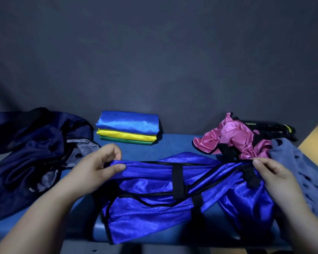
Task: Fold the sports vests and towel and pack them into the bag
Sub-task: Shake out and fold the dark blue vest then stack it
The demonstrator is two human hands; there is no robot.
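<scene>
1. Currently the step in hand is folding. The blue vest (154, 208) lies rumpled across the near part of the bench (173, 143), with its lower part hanging over the front edge. Its black trim and straps run twisted across it.
2. The left hand (97, 167) pinches the vest's far edge at the left end, thumb on top and fingers curled behind the cloth. The right hand (275, 173) pinches the same edge at the right end, beside a black strap, thumb on top.
3. As I read it, the edge is drawn out between the two hands to flatten the vest; no fold is made in it yet.
4. A stack (128, 128) of three folded vests, blue over yellow over green, sits at the back of the bench, so the folding looks about half done.
5. Not yet folded are the pink vest (233, 138), crumpled at the back right, and the towel (290, 158), just beside the right hand. A black object (264, 125) lies behind the pink vest; I cannot tell what it is.
6. The bag (31, 143) slumps open at the left, near the left hand. I cannot tell whether anything is packed in it.
7. The next move calls for untwisting the straps, laying the vest flat and bringing one half over the other with the edges matched. The shiny cloth will probably slip, so it needs pressing down.
</scene>
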